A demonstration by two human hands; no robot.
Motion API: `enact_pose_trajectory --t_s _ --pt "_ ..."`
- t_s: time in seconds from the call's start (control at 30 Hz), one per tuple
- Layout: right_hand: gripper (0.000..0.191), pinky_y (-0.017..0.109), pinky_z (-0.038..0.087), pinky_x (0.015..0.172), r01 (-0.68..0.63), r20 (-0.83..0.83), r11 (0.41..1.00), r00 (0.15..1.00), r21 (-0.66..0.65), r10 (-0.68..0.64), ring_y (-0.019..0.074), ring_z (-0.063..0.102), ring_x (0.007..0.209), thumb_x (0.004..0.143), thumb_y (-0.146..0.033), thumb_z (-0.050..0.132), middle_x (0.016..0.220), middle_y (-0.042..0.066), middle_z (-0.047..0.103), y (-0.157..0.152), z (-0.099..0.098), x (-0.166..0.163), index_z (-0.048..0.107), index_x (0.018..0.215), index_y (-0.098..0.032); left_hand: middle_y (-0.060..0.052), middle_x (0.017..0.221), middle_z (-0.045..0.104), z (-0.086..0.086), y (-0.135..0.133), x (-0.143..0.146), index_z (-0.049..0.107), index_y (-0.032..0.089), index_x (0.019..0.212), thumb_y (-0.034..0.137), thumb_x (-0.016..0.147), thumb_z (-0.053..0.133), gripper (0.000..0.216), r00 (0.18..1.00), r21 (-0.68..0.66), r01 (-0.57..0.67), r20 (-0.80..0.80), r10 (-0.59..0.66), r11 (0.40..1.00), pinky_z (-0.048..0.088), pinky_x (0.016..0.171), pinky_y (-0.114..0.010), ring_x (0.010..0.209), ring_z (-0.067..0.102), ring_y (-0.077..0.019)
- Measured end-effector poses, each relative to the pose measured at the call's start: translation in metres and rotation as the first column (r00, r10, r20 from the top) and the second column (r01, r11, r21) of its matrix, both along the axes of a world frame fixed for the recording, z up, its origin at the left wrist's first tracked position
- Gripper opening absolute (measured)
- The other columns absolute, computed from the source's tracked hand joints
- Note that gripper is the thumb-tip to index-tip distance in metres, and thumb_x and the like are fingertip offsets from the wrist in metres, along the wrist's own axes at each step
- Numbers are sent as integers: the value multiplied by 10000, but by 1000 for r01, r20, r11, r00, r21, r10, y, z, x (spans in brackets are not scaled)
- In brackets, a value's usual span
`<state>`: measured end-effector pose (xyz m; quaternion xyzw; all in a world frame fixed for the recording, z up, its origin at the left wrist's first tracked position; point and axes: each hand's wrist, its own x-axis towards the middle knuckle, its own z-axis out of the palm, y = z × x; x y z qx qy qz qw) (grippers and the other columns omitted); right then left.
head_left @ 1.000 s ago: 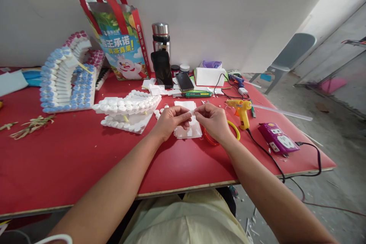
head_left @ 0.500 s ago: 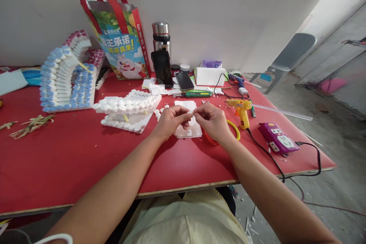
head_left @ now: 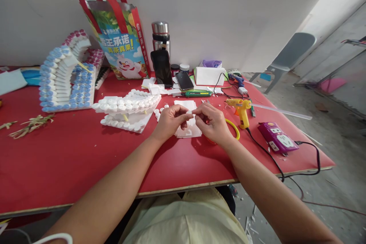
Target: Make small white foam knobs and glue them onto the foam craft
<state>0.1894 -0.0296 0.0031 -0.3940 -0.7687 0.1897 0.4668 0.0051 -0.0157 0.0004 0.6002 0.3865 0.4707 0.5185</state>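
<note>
My left hand (head_left: 169, 121) and my right hand (head_left: 213, 122) meet over the red table (head_left: 71, 152), fingertips pinched together on a small white piece (head_left: 189, 113). Under them lies a white foam sheet (head_left: 188, 129). A white model studded with white caps (head_left: 127, 109) stands just left of my left hand, with a few loose white caps (head_left: 158, 112) beside it. A yellow ring (head_left: 235, 128) lies partly under my right hand. A yellow glue gun (head_left: 241, 109) stands to the right of it.
A blue-capped white model (head_left: 64, 80) stands at the far left. A printed bag (head_left: 121, 44), a steel flask (head_left: 161, 36), two phones (head_left: 171, 73), a white box (head_left: 209, 76) and a green cutter (head_left: 196, 93) line the back. A purple power strip (head_left: 276, 137) with black cord lies right.
My hands have drifted slightly left and closer together, still pinching the small white piece. Nothing else on the table has moved.
</note>
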Motion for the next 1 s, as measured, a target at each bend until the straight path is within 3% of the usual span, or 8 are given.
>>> enact_pose_trajectory --t_s 0.4,0.7,0.87,1.0 --pt "138 279 414 598 -36 -33 999 999 15 36 133 514 645 822 -99 586 804 16 586 2 -2 1 662 878 -199 36 647 594 0 -2 1 656 169 815 425 810 793 291 994 115 -27 -98 38 993 454 520 -222 515 569 -95" --pt "169 275 421 595 -42 -7 999 999 -24 42 137 520 660 820 -103 574 768 12 570 3 -2 0 687 920 -180 47 679 602 -3 1 3 640 176 954 405 785 825 340 999 68 -17 34 15 998 502 529 -243 522 613 -113" --pt "164 281 425 608 -70 -66 991 996 -112 63 148 553 708 841 -150 582 815 32 628 3 -2 1 717 932 -172 28 630 605 1 2 1 730 155 943 410 826 787 286 999 88 -7 -31 10 996 493 555 -238 522 582 -101" --pt "188 286 398 587 -78 -228 959 974 -273 14 123 515 621 858 -203 589 783 23 659 4 0 5 753 944 -172 7 701 642 0 5 -1 721 155 908 401 796 816 287 997 -17 -22 76 23 1000 485 536 -235 530 585 -96"
